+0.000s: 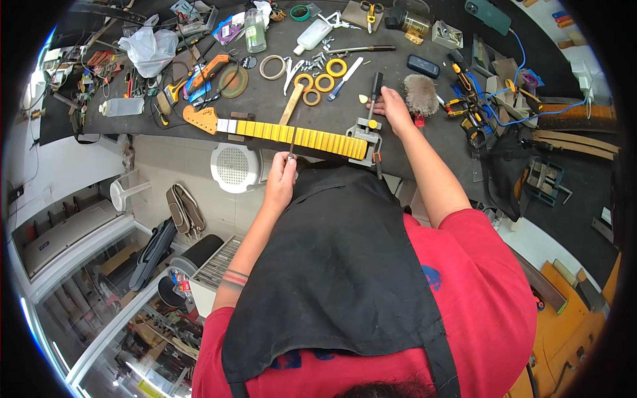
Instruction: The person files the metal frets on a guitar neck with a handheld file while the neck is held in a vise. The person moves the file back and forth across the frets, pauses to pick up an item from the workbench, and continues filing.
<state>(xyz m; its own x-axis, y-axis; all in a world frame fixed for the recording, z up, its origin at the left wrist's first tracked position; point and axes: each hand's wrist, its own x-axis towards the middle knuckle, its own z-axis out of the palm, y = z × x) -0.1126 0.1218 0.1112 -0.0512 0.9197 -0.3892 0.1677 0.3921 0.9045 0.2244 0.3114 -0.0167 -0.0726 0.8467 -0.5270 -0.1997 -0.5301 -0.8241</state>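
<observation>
A guitar neck (296, 136) lies across the bench's front edge, its fingerboard covered in yellow masking tape between the frets. Its wooden headstock (200, 120) points left. The body end sits at a grey vise (364, 141) with a black-handled lever (377, 85). My left hand (282, 174) pinches a thin, dark file-like tool (292, 142) that stands across the taped frets. Beside the vise, my right hand (391, 111) reaches out with fingers extended near the lever; whether they touch it is hard to see. A wooden-handled hammer (292, 104) lies behind the neck.
Yellow tape rolls (324, 83), a spray bottle (254, 30) and a white plastic bag (150, 50) are spread across the dark bench. At the right stand a fluffy brush (421, 95) and several pliers (472, 119). A white stool (235, 168) stands below the bench.
</observation>
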